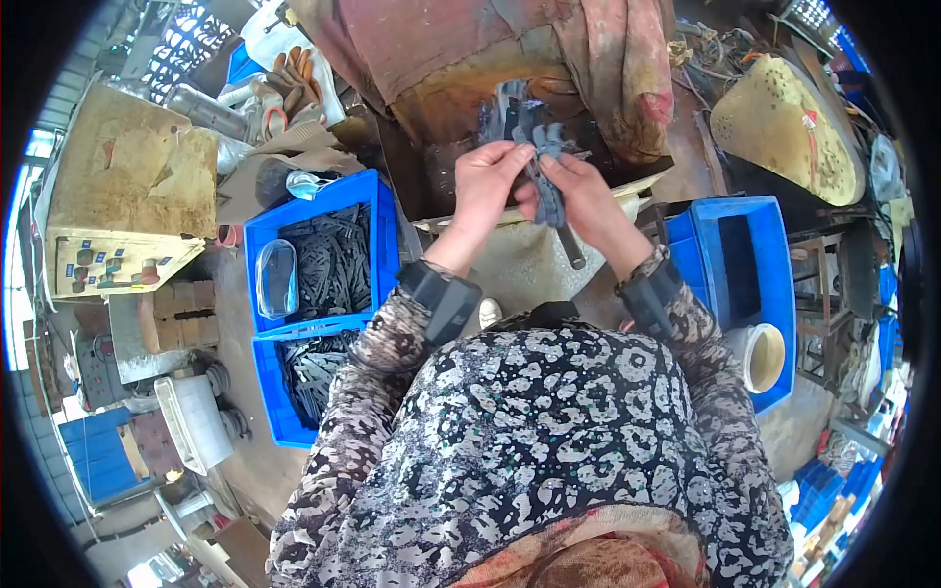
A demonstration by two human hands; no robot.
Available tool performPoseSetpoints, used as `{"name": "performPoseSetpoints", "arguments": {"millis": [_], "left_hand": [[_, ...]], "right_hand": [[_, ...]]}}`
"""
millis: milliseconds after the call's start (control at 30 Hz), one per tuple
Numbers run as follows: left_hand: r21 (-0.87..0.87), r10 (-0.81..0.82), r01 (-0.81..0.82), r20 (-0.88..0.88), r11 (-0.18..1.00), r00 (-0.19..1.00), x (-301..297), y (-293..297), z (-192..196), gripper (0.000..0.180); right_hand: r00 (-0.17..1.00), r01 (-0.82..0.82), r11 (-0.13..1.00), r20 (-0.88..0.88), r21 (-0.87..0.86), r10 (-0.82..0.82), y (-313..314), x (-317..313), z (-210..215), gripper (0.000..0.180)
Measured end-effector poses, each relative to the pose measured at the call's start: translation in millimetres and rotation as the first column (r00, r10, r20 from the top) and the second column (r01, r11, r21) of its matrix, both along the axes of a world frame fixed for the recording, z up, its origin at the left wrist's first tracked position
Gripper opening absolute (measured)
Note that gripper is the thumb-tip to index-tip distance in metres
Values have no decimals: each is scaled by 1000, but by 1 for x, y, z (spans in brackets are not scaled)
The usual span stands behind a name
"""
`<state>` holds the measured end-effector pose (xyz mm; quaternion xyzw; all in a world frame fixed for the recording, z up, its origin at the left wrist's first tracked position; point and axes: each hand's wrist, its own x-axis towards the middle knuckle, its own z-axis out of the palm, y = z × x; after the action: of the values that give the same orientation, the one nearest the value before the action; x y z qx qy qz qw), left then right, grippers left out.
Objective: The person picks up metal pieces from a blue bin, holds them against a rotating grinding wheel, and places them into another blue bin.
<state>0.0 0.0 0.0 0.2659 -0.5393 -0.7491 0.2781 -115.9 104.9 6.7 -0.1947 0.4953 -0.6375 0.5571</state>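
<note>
My left hand [487, 178] and my right hand [582, 192] come together in front of me, both closed on a small bundle of dark grey flat metal pieces [549, 203]. The pieces slant downward between the hands, and my fingers cover part of them. Just beyond, more grey pieces [515, 110] show at the mouth of a rusty machine tray [431, 191]; I cannot tell whether they touch the held bundle. Below the hands a round metal rod end [571, 253] sticks out.
At left, two blue crates [384, 235] hold many dark metal strips, with a clear plastic box [277, 279] on one. A blue crate [701, 235] stands at right beside a pale bucket [763, 358]. Stained cloth [627, 78] drapes the machine; a control box [127, 265] is far left.
</note>
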Motion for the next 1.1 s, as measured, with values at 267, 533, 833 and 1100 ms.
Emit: {"name": "performPoseSetpoints", "arguments": {"millis": [267, 533, 833, 1100], "left_hand": [[-111, -77, 91, 122, 990, 990, 15, -48, -12, 50], [-599, 71, 249, 458, 761, 886, 2, -113, -95, 47], [-766, -34, 459, 499, 450, 866, -19, -102, -111, 36], [-827, 3, 519, 532, 215, 847, -19, -112, -117, 41]], "right_hand": [[961, -79, 993, -259, 93, 100, 43, -10, 6, 17], [663, -134, 970, -709, 203, 240, 96, 7, -9, 30], [406, -170, 978, -896, 118, 179, 102, 12, -5, 40], [94, -240, 958, -978, 160, 187, 99, 11, -3, 28]]}}
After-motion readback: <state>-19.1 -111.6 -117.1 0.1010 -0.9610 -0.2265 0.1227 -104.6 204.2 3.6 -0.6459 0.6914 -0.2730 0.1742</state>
